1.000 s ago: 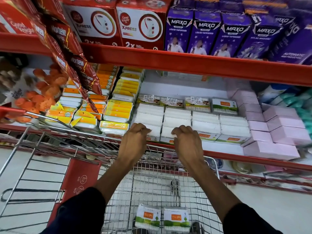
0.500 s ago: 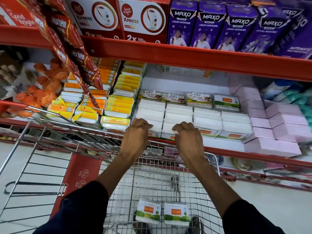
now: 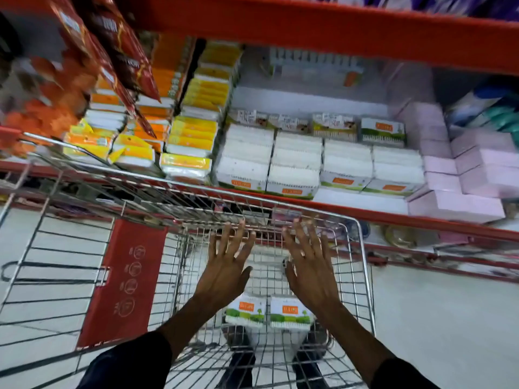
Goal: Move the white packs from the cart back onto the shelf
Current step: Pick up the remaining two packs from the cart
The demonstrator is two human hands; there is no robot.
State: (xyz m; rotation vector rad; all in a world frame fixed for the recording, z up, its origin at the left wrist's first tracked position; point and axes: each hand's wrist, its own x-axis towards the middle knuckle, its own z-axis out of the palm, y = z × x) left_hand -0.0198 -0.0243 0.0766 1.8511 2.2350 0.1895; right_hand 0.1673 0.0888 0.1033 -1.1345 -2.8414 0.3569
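Two white packs with orange labels and green print lie side by side on the wire floor of the cart (image 3: 362,254): a left pack (image 3: 245,310) and a right pack (image 3: 290,313). My left hand (image 3: 227,265) and my right hand (image 3: 309,265) hover inside the cart above those packs, fingers spread, holding nothing. On the red shelf (image 3: 365,213) behind the cart, rows of the same white packs (image 3: 297,161) are stacked several deep.
Yellow and orange packs (image 3: 193,136) fill the shelf to the left, pink boxes (image 3: 460,175) to the right. Red snack strips (image 3: 118,57) hang at upper left. A red upper shelf edge (image 3: 309,26) runs overhead. The cart's folded child seat has a red panel (image 3: 126,279).
Both hands left the front row of packs on the shelf, drew back and down into the cart and spread open. The view tilted downward.
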